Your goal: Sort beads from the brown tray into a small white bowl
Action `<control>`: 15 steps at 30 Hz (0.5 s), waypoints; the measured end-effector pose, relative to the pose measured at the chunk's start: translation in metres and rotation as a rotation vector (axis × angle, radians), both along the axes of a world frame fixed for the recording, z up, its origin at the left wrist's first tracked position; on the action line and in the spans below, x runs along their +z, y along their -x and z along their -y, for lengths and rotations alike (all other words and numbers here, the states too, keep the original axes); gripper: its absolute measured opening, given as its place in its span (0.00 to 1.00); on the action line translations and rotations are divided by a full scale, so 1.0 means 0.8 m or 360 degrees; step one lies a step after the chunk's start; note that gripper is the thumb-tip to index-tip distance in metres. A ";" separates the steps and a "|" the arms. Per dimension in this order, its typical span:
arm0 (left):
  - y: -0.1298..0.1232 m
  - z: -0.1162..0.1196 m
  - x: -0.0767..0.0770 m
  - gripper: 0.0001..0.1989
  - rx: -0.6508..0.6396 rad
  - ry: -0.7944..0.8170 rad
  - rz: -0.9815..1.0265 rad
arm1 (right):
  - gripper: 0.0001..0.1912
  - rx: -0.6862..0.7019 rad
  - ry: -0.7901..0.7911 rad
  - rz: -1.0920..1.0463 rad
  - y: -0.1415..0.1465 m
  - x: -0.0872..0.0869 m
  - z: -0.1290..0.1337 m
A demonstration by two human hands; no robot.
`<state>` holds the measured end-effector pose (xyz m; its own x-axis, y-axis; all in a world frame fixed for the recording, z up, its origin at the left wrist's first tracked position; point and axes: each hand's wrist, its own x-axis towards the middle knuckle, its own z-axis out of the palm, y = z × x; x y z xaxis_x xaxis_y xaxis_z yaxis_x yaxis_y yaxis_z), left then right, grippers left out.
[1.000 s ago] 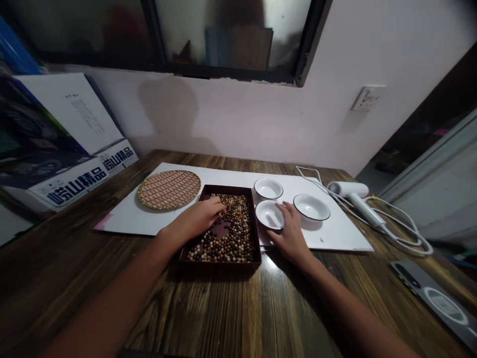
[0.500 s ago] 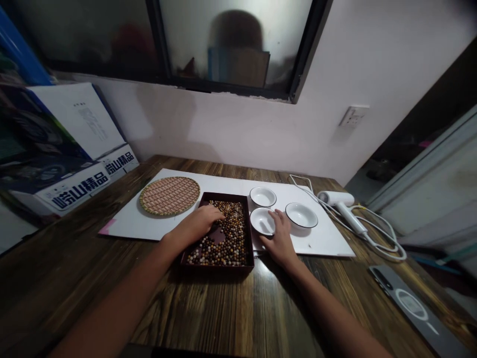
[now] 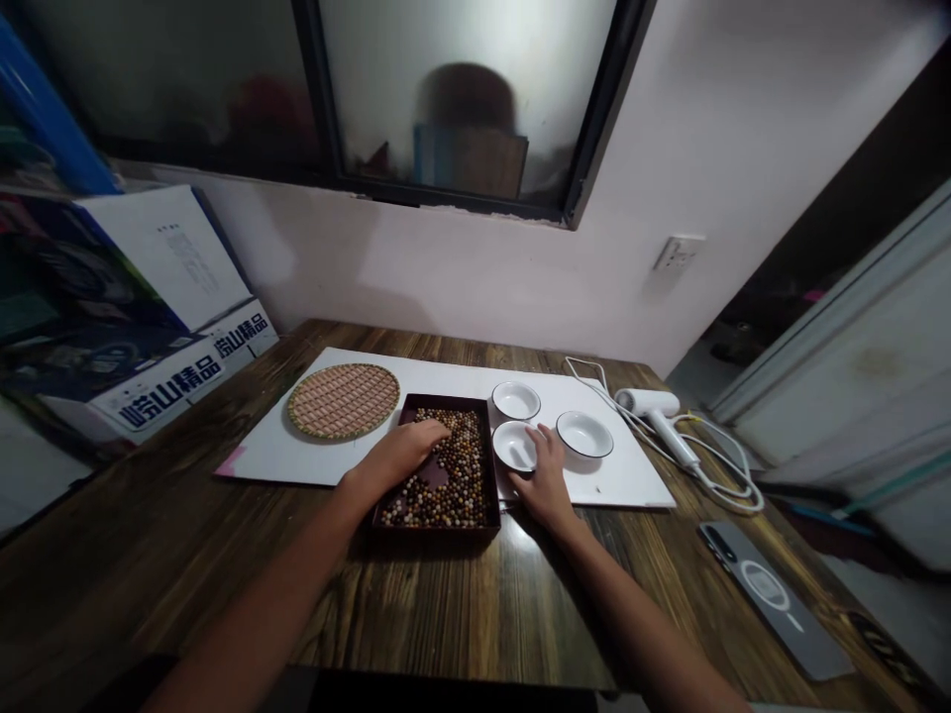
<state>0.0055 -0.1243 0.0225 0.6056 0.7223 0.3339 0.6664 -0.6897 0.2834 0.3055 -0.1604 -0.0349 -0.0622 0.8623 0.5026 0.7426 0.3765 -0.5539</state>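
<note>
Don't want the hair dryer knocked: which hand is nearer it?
The right hand: it's at a white bowl left of the hair dryer; the left hand is farther left, over the dark box.

Phone [image 3: 774, 600] (whole, now) in view

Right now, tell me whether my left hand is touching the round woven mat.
Apart. In the head view, white board shows between the left hand and the woven mat.
</note>
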 end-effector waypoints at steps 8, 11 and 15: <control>0.002 0.000 0.004 0.14 -0.0002 0.0008 -0.0079 | 0.39 -0.0009 -0.0033 0.0020 -0.001 -0.001 0.001; 0.000 0.001 0.006 0.13 0.0033 -0.0017 -0.0111 | 0.39 -0.0021 -0.0018 0.0022 -0.001 -0.001 0.001; -0.001 0.004 0.008 0.18 0.0053 -0.0075 -0.0127 | 0.41 -0.0038 -0.0003 0.0029 0.000 0.001 0.004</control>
